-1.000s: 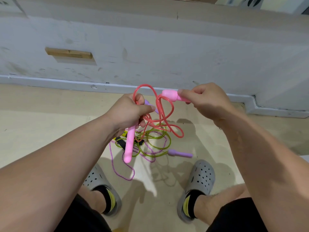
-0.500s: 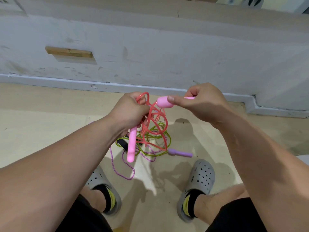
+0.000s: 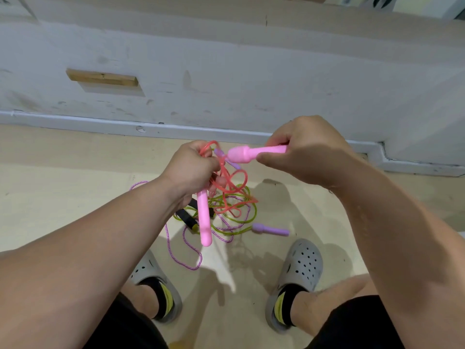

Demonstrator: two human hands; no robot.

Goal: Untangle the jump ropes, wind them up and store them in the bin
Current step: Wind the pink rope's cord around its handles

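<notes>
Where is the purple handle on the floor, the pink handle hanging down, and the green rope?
purple handle (image 3: pixel 270 229): head view, mid-shaft.
hanging pink handle (image 3: pixel 204 220): head view, mid-shaft.
green rope (image 3: pixel 247 212): head view, right side of loop.

Even, fairly bright indoor light fills the scene, with no glare or blown-out patches. It comes from above and behind the person: soft-edged shadows of the arms and head fall forward across the pale floor (image 3: pixel 63 187), darkest between the grey clogs (image 3: pixel 299 270) and beneath the right hand (image 3: pixel 305 152). A lighter wedge of floor sits between those shadows. The white wall (image 3: pixel 226 71) is evenly lit (its scuffs read clearly). Wide-angle distortion bows the baseboard (image 3: pixel 75 119) and swells the forearms toward the lower corners. The looped pink rope (image 3: pixel 234 182) at the left hand (image 3: pixel 191 170) is slightly smeared by motion blur; the pink handle (image 3: pixel 254 153) has soft edges. Overall sharpness is moderate, with compression softness.
</notes>
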